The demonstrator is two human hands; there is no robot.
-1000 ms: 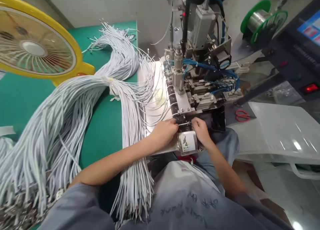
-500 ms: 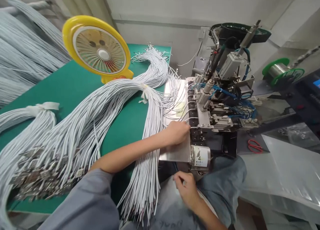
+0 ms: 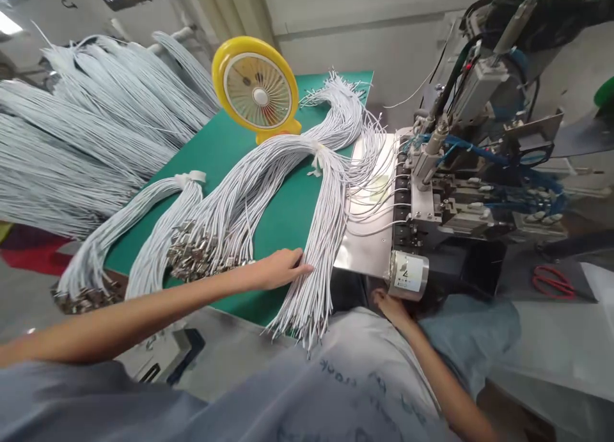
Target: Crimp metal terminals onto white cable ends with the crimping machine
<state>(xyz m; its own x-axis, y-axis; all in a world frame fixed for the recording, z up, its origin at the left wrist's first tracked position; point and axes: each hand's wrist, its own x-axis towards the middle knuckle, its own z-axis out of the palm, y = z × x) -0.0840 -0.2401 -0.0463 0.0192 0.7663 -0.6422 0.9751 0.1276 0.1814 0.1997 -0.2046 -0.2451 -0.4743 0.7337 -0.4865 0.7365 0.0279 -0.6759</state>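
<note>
My left hand (image 3: 283, 268) is at the left edge of a tied bundle of white cables (image 3: 322, 237). Its thumb lies over the cables and its other fingers curl in against them, partly hidden. Low beside a metal cylinder with a white label (image 3: 409, 274) is my right hand (image 3: 389, 306). The fingers there look curled, and what they hold, if anything, is hidden. Several single cables run across a metal plate (image 3: 359, 253) into the row of dark slots (image 3: 401, 199) on a machine with pneumatic cylinders (image 3: 434, 148).
A yellow fan (image 3: 218, 71) stands on the green table (image 3: 225, 148). More cable bundles with metal connectors (image 3: 201, 253) lie to the left, and a large hank of white cables (image 3: 96, 128) hangs beyond. Red-handled scissors (image 3: 552, 282) rest at the right.
My left hand has moved back from the slots to the cable bundle. My right hand has moved forward, from my lap to beside the cylinder. The view has shifted left.
</note>
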